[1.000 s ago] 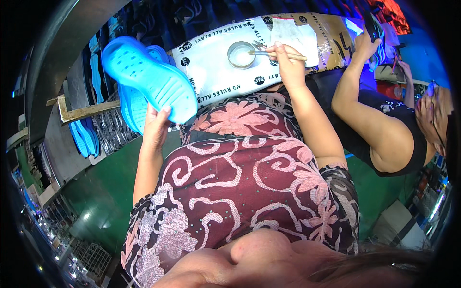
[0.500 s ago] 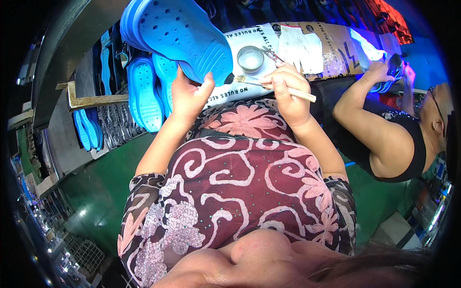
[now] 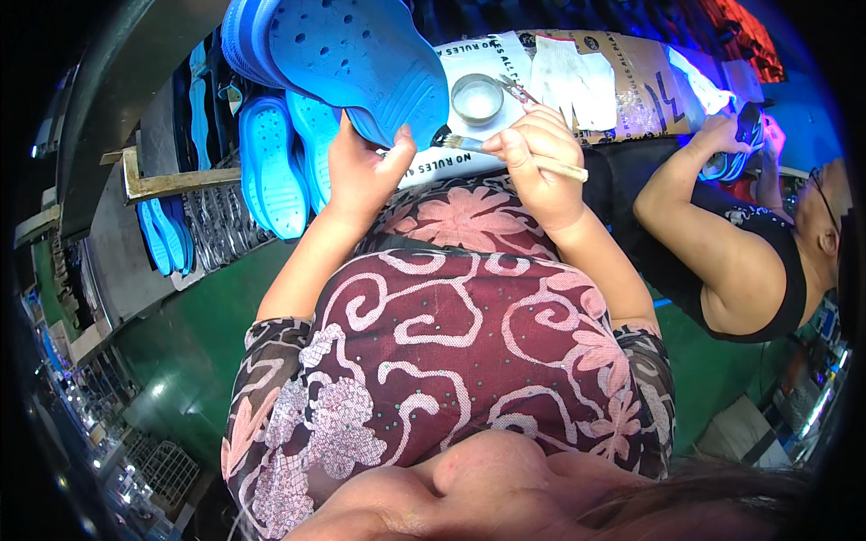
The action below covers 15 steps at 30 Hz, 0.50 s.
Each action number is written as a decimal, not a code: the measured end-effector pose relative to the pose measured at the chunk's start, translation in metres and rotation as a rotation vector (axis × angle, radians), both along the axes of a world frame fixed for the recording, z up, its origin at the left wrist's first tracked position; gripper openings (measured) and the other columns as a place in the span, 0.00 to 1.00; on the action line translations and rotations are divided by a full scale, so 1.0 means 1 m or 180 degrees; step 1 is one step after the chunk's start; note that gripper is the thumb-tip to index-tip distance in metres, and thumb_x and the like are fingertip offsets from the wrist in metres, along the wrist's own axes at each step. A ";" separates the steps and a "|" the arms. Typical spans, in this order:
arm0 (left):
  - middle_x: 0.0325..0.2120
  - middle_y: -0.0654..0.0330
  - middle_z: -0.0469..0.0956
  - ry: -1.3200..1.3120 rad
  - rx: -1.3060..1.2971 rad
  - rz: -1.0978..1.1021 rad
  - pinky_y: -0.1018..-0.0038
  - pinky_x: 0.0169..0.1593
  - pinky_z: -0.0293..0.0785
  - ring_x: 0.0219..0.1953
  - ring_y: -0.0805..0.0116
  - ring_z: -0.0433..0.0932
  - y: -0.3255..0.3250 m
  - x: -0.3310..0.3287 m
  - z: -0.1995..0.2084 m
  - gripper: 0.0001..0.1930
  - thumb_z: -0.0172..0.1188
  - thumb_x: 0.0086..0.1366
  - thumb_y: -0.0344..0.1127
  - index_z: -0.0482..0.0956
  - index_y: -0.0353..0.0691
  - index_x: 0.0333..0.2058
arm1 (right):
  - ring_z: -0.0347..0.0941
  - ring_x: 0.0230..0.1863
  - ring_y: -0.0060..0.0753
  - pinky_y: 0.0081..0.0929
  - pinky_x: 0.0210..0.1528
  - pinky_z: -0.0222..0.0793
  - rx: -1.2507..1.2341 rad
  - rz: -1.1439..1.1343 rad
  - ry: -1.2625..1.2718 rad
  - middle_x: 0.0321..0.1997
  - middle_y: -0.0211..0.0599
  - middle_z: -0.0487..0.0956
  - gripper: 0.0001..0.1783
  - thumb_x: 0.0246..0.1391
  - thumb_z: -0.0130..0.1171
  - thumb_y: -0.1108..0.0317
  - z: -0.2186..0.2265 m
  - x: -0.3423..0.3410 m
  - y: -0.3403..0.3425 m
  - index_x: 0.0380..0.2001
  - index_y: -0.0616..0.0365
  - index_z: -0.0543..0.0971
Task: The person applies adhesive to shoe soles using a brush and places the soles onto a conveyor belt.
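Note:
My left hand (image 3: pixel 365 171) is closed on the lower edge of a large blue foam clog (image 3: pixel 361 68), its thumb along the near side. Holes dot the clog's face, and its ridged end points right. Between the fingers of my right hand (image 3: pixel 541 162) is a slim brush with a pale handle (image 3: pixel 566 169). The brush's bristles (image 3: pixel 462 142) lie at a small dark spot by the clog's near right edge; whether they touch it I cannot tell. Just beyond the brush stands a round dish (image 3: pixel 477 99) with pale contents, a red-handled tool (image 3: pixel 516 90) beside it.
More blue clogs (image 3: pixel 271 171) rest at left, near a wooden bar (image 3: pixel 185 184) and a metal post (image 3: pixel 104 117). White gloves (image 3: pixel 573 86) lie on cardboard (image 3: pixel 639 90). At right a co-worker (image 3: pixel 731 243) handles a dark and blue shoe (image 3: pixel 747 126) under bluish light.
The clog has shifted slightly right in my left hand. My right hand has moved a little left, bringing the brush closer along the clog's edge.

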<state>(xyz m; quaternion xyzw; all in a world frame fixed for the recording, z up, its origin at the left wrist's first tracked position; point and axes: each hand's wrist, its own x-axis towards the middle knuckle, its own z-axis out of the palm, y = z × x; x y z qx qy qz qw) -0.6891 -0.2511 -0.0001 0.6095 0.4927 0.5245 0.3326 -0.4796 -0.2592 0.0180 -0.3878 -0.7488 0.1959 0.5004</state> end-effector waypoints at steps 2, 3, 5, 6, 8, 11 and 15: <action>0.28 0.55 0.77 0.0076 -0.0079 0.0019 0.78 0.33 0.73 0.29 0.72 0.77 -0.002 -0.001 0.001 0.21 0.59 0.50 0.27 0.65 0.30 0.43 | 0.69 0.21 0.31 0.29 0.36 0.62 -0.0062 -0.0032 0.0098 0.18 0.33 0.76 0.14 0.53 0.50 0.70 0.001 0.001 -0.001 0.17 0.61 0.77; 0.28 0.55 0.77 0.0151 -0.0147 0.0043 0.78 0.33 0.73 0.29 0.72 0.77 -0.003 -0.002 0.002 0.21 0.59 0.50 0.27 0.65 0.30 0.43 | 0.69 0.21 0.31 0.29 0.37 0.62 -0.0113 -0.0060 0.0194 0.18 0.33 0.76 0.13 0.53 0.50 0.71 0.001 0.002 -0.001 0.17 0.61 0.77; 0.28 0.55 0.77 0.0129 -0.0206 0.0008 0.78 0.33 0.73 0.29 0.72 0.77 -0.003 -0.002 0.000 0.21 0.59 0.50 0.27 0.66 0.30 0.43 | 0.68 0.21 0.32 0.29 0.37 0.61 -0.0032 -0.0050 0.0197 0.17 0.33 0.75 0.13 0.52 0.50 0.70 0.001 -0.003 0.004 0.17 0.60 0.77; 0.28 0.54 0.77 0.0107 -0.0245 -0.0024 0.77 0.33 0.73 0.29 0.72 0.77 -0.003 -0.002 -0.001 0.21 0.58 0.50 0.27 0.66 0.30 0.43 | 0.68 0.21 0.33 0.28 0.36 0.61 0.0034 0.0005 0.0115 0.17 0.33 0.75 0.12 0.51 0.52 0.69 0.000 -0.005 0.006 0.16 0.59 0.77; 0.28 0.54 0.77 0.0216 -0.0177 -0.0045 0.77 0.33 0.73 0.29 0.72 0.77 -0.004 -0.003 -0.002 0.20 0.59 0.49 0.27 0.66 0.29 0.42 | 0.68 0.21 0.35 0.28 0.35 0.61 -0.0026 0.0067 -0.0086 0.17 0.31 0.75 0.11 0.48 0.55 0.68 0.002 -0.008 0.005 0.15 0.56 0.77; 0.28 0.54 0.77 0.0312 -0.0076 -0.0072 0.77 0.33 0.73 0.29 0.72 0.77 -0.006 -0.005 -0.001 0.20 0.59 0.49 0.27 0.67 0.30 0.41 | 0.68 0.21 0.35 0.28 0.34 0.60 0.0116 0.0012 -0.0215 0.17 0.31 0.74 0.11 0.48 0.55 0.68 0.000 -0.006 0.005 0.15 0.56 0.77; 0.27 0.54 0.77 0.0267 -0.0001 -0.0036 0.77 0.33 0.73 0.29 0.72 0.78 -0.008 -0.005 -0.004 0.19 0.59 0.49 0.27 0.67 0.30 0.41 | 0.67 0.21 0.33 0.28 0.34 0.60 0.0161 0.0003 -0.0282 0.17 0.33 0.73 0.11 0.51 0.53 0.69 0.002 0.002 0.004 0.17 0.58 0.77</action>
